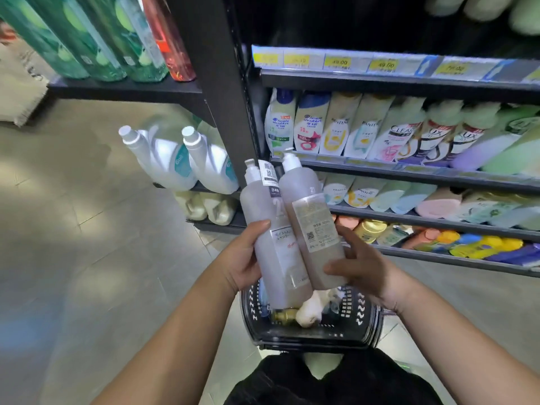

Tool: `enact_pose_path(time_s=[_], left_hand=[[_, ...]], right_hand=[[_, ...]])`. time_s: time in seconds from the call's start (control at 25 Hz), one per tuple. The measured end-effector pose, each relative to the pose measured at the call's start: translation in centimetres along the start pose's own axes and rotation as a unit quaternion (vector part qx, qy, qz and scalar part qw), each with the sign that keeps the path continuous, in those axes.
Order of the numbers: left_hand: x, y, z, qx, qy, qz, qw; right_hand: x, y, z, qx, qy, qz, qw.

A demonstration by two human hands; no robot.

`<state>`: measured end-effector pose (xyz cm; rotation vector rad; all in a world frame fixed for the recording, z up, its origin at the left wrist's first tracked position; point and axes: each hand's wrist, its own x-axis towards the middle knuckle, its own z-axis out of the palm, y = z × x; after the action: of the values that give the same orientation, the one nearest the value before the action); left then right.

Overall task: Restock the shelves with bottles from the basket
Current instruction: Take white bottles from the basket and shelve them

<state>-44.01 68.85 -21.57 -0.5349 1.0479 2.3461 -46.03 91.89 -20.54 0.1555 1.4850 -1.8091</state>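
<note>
Two tall frosted bottles with white caps are held side by side above a black basket point(359, 314). My left hand point(242, 258) grips the left bottle point(271, 229) around its lower half. My right hand point(362, 267) grips the right bottle point(312, 229), whose back label faces me. Both bottles tilt slightly away, caps pointing toward the shelves point(409, 171). The basket on the floor below holds a gold-capped bottle point(285, 314), a cream one point(309, 312) and others partly hidden by the held bottles.
Several dark shelves on the right carry rows of shampoo bottles, with yellow price tags point(339, 62) on the top edge. A black upright post point(222, 83) divides them from an end rack with white jugs point(175, 159) and green bottles point(87, 39). Grey tiled floor spreads left.
</note>
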Motion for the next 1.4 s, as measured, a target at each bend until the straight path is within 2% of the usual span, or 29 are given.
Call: enact_pose_path(time_s=[0.12,0.2,0.32,0.4,0.52,0.68,0.8,0.92,1.04,1.2,1.4], left_hand=[[-1.2,0.7,2.7,0.039,0.019,0.042,0.998],[-1.9,0.6,4.8,0.061,0.025,0.056,0.996],[-2.9,-0.1,8.5,0.104,0.015,0.052,0.993],[-3.1,-0.6,11.4,0.112,0.004,0.05,0.992],[-2.9,-1.4,15.9,0.121,-0.003,0.076,0.99],[-2.5,-2.7,20.5,0.11,0.001,0.103,0.989],[-2.0,-3.7,23.3,0.102,0.023,0.089,0.991],[-1.1,-4.2,25.8,0.098,0.018,0.071,0.992],[-0.3,-4.6,27.9,0.075,0.001,0.075,0.994],[0.0,-4.5,29.9,0.056,-0.013,0.067,0.996],[0.6,-3.6,31.0,0.021,0.023,0.072,0.997]], right_hand=[[-1.5,-2.5,0.4,-0.096,0.025,-0.032,0.995],[-2.6,-3.8,0.2,-0.123,0.005,-0.048,0.991],[-5.2,-5.2,-0.2,-0.075,-0.029,-0.08,0.994],[-6.7,-5.8,-1.6,-0.038,0.024,-0.098,0.994],[-8.7,-6.7,-5.4,0.051,0.083,-0.073,0.993],[-12.5,-9.6,-10.1,0.176,0.034,-0.031,0.983],[-14.8,-11.3,-13.0,0.195,-0.003,-0.042,0.98],[-16.7,-12.4,-14.7,0.184,-0.018,-0.062,0.981],[-18.1,-12.9,-15.7,0.222,-0.037,-0.046,0.973],[-19.1,-13.7,-16.6,0.248,-0.005,-0.046,0.968],[-18.1,-14.4,-17.9,0.212,0.039,-0.072,0.974]])
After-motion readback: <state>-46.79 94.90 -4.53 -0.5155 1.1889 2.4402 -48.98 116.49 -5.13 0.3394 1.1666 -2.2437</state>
